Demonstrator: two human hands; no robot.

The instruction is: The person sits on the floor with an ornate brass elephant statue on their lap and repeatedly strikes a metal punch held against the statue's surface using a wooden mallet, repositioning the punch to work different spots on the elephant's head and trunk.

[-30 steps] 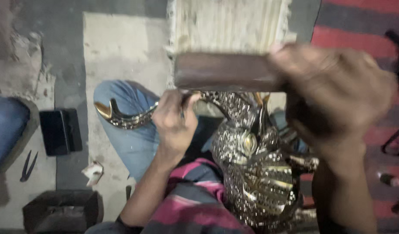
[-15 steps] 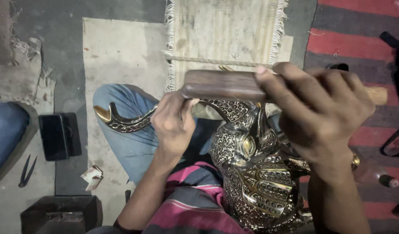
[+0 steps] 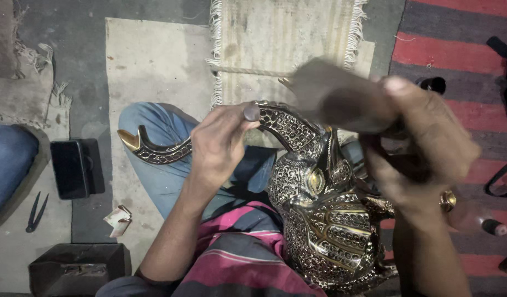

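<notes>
1. Head view: my left hand (image 3: 220, 146) pinches a small dark punch (image 3: 252, 112) upright against the trunk of the brass elephant figure (image 3: 319, 203) resting in my lap.
2. My right hand (image 3: 424, 148), fingers wrapped tight, grips a blurred wooden mallet (image 3: 333, 93) above the elephant's head.
3. Black pliers (image 3: 34, 212) lie on the floor, well apart.

Grey concrete floor (image 3: 88, 49), fringed beige mat (image 3: 281, 38), red-striped rug (image 3: 457, 49)

A metal elephant figure (image 3: 319, 214), silver filigree with gold accents, stands upright in my lap, its trunk curving out leftward to a gold tip. A dark wooden block (image 3: 336, 93) hangs blurred above its head.
</notes>
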